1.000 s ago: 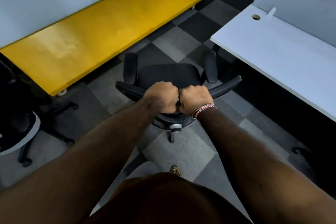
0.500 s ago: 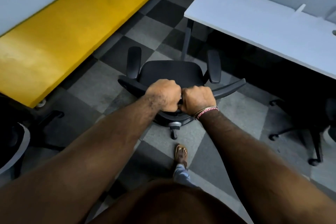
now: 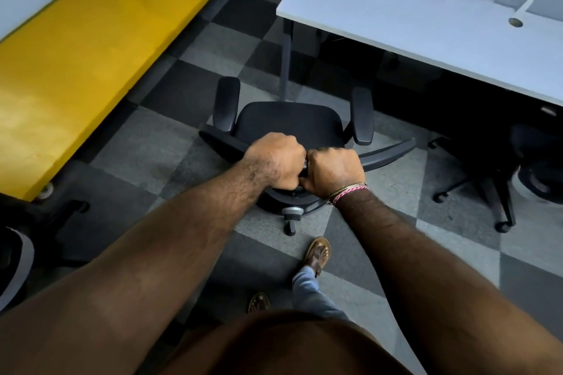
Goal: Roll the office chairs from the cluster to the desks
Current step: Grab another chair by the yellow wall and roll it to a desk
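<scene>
Black office chair (image 3: 288,126): seen from above and behind, standing on the checked grey carpet-tile floor (image 3: 170,146), seat facing away from the person toward the white bench (image 3: 411,24). Top rail of the backrest gripped at its middle by both hands, knuckles up, set side by side and touching. Left hand (image 3: 275,161): fingers (image 3: 291,146) curled tight over the rail, closed fully round it. Right hand (image 3: 333,169): fingers likewise wrapped round the rail with no gap showing; red-and-white thread bracelet (image 3: 347,193) at the wrist just behind them. Rail ends run out past the fingers to either side. Two padded armrests, left one (image 3: 227,108) and right one (image 3: 362,119), stand beyond the fingers, flanking the seat. Chrome gas-lift knob and one castor (image 3: 291,230) of the base show beneath the fingers, nearer the person. White bench: beyond and to the right of the fingers, with cable grommets in its top and a grey leg (image 3: 285,64) coming down just past the seat's front edge; the chair sits short of it, not tucked under. Yellow panel (image 3: 91,52): beyond and to the left of the fingers, slanting across the floor, a castor at its near corner. Second black chair base (image 3: 487,189): right of the fingers, partly under the bench. Another chair (image 3: 18,256), dark with a pale rim: far left, cut by the picture's edge. Person's sandalled foot (image 3: 318,253) and blue trouser leg: below the fingers, behind the chair base.
</scene>
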### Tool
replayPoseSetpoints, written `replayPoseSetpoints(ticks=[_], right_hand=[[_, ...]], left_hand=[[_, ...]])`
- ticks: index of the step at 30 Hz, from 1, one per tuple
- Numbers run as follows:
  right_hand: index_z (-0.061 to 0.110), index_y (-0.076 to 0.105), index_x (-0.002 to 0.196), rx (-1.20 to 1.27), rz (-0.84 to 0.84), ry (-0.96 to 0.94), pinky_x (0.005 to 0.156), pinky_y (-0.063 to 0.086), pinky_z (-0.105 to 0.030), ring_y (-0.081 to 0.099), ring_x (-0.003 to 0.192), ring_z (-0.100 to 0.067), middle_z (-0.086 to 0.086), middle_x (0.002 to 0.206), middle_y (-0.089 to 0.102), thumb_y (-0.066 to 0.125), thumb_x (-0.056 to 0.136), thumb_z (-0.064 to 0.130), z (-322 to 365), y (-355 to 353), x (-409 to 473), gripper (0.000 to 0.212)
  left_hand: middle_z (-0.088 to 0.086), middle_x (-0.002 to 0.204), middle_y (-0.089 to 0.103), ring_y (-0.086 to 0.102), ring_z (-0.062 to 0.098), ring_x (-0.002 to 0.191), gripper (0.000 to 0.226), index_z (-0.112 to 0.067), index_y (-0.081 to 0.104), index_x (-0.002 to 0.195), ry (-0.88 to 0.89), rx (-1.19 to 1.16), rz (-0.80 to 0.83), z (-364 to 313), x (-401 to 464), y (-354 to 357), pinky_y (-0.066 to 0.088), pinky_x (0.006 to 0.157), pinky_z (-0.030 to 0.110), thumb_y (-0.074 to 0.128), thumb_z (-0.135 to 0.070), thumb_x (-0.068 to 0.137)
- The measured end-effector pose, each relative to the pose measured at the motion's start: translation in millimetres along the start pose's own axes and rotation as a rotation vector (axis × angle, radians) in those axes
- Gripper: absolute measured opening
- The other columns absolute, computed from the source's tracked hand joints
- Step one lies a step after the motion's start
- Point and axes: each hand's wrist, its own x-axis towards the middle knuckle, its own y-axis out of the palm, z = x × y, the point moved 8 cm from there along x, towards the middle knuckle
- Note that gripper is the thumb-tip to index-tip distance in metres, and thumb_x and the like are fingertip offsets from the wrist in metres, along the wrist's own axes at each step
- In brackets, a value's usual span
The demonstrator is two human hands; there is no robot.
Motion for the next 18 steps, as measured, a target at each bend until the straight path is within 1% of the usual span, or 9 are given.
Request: replayPoseSetpoints(ticks=[4, 6, 9, 14, 18], right_hand=[[0.023, 0.063, 0.069, -0.027, -0.039, 0.008, 0.05, 0.031, -0.025, 0.063, 0.054, -0.022, 0.004, 0.062, 0.063, 0.066, 0.073, 0.055, -9, 1, 8, 0.033], [0.023, 0.063, 0.068, -0.041, -0.045, 0.022, 0.049, 0.03, -0.024, 0.062, 0.054, -0.021, 0.005, 0.062, 0.063, 0.068, 0.071, 0.057, -15, 4, 15, 0.034], [0.024, 0.062, 0.067, -0.048, -0.047, 0.046, 0.048, 0.03, -0.024, 0.061, 0.052, -0.019, 0.006, 0.06, 0.061, 0.07, 0.069, 0.056, -28, 9, 31, 0.033], [0.024, 0.061, 0.066, -0.031, -0.057, 0.092, 0.048, 0.03, -0.023, 0.06, 0.051, -0.019, 0.006, 0.059, 0.06, 0.072, 0.068, 0.055, -63, 19, 63, 0.032], [0.024, 0.06, 0.066, -0.021, -0.057, 0.127, 0.047, 0.031, -0.023, 0.059, 0.05, -0.02, 0.006, 0.059, 0.06, 0.072, 0.069, 0.054, -101, 28, 95, 0.033]], left_hand=[[-0.005, 0.064, 0.057, 0.053, 0.015, 0.056, 0.027, -0.023, 0.059, 0.07, 0.022, 0.007, -0.006, 4, 14, -5, 0.053, 0.057, 0.032, 0.064, -0.045, 0.084], [-0.005, 0.064, 0.058, 0.054, 0.015, 0.056, 0.026, -0.023, 0.061, 0.072, 0.035, 0.018, -0.004, 7, 24, -7, 0.055, 0.058, 0.033, 0.064, -0.046, 0.084], [-0.005, 0.065, 0.058, 0.054, 0.016, 0.057, 0.027, -0.024, 0.057, 0.07, 0.054, 0.045, -0.008, 13, 43, -15, 0.056, 0.059, 0.034, 0.064, -0.046, 0.083], [-0.005, 0.065, 0.057, 0.054, 0.015, 0.057, 0.025, -0.024, 0.057, 0.071, 0.082, 0.083, -0.006, 22, 89, -30, 0.052, 0.055, 0.033, 0.063, -0.045, 0.083], [-0.006, 0.065, 0.057, 0.051, 0.014, 0.055, 0.022, -0.024, 0.062, 0.076, 0.113, 0.112, -0.01, 28, 138, -46, 0.048, 0.054, 0.032, 0.061, -0.043, 0.085]])
